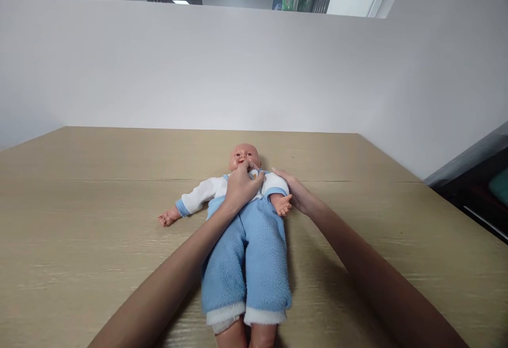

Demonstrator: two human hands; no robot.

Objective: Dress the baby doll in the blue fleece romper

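A baby doll (248, 247) in a blue fleece romper with white sleeves lies on its back on the wooden table (99, 221), head away from me. My left hand (241, 186) rests on the doll's chest, fingers pinched together at the collar just under the chin. My right hand (296, 192) lies along the doll's right-side shoulder and arm, fingers stretched flat against the sleeve, beside the doll's small hand.
A white partition wall (198, 67) stands along the table's far edge and continues down the right side. A dark object (476, 189) sits past the table's right edge. Bare tabletop lies left and right of the doll.
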